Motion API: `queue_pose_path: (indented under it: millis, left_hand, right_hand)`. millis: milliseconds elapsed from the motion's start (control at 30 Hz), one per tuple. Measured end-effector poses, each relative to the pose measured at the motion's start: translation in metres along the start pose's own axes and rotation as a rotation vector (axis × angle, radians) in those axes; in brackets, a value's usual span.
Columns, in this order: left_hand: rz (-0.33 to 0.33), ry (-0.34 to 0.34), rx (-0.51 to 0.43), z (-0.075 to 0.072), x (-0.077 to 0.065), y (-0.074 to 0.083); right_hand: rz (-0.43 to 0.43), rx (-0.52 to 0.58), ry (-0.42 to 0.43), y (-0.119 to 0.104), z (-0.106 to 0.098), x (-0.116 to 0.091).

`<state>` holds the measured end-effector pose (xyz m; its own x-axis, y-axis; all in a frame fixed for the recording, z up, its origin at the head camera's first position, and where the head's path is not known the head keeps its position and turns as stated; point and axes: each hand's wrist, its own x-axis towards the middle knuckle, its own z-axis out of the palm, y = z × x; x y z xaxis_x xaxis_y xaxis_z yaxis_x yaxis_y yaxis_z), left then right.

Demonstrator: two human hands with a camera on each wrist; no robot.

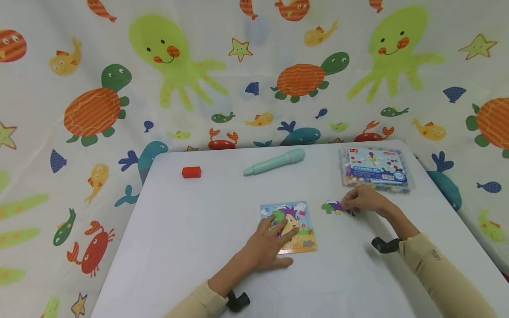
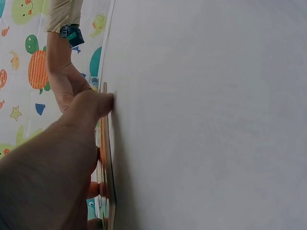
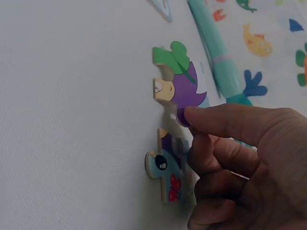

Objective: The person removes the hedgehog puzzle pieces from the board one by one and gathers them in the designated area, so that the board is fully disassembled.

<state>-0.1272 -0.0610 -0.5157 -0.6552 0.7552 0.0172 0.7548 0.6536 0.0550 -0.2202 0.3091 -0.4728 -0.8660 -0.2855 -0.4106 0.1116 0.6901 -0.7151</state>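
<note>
My left hand (image 1: pixel 264 249) rests with spread fingers on a square picture puzzle (image 1: pixel 309 238), covering part of its left side. The puzzle shows a cartoon figure with purple hair and a green leaf. In the left wrist view the puzzle's thin edge (image 2: pixel 108 182) lies beneath the fingers. To the right of the puzzle, my right hand (image 1: pixel 362 198) pinches the purple tab of a green-and-purple puzzle piece (image 3: pixel 184 88), its other fingers curled. Close beside those fingers is a second puzzle piece (image 3: pixel 169 177), light blue with an eye and a red butterfly, mostly hidden in the head view.
Behind the right hand stands a clear plastic box (image 1: pixel 375 167) of small coloured parts with a printed label. A teal pen-shaped object (image 1: pixel 274 162) and a red block (image 1: pixel 191 172) lie farther back on the white table (image 1: pixel 191 229). A sea-animal cloth (image 1: pixel 238 101) hangs behind.
</note>
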Motion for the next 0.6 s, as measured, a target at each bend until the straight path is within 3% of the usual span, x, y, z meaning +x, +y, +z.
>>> queue_pose_path:
  millis: [133,333,600]
  left_hand:
    - [0.011,0.028,0.018,0.004,-0.003,0.001]
    - [0.013,0.014,0.015,0.005,-0.004,0.003]
    - [0.001,0.003,0.030,0.005,-0.002,0.001]
  right_hand:
    - [-0.012,-0.042,0.017,0.004,0.005,0.004]
    - [-0.056,-0.155,0.051,0.008,0.009,0.008]
    - [-0.183,-0.302,0.118,-0.001,0.015,0.006]
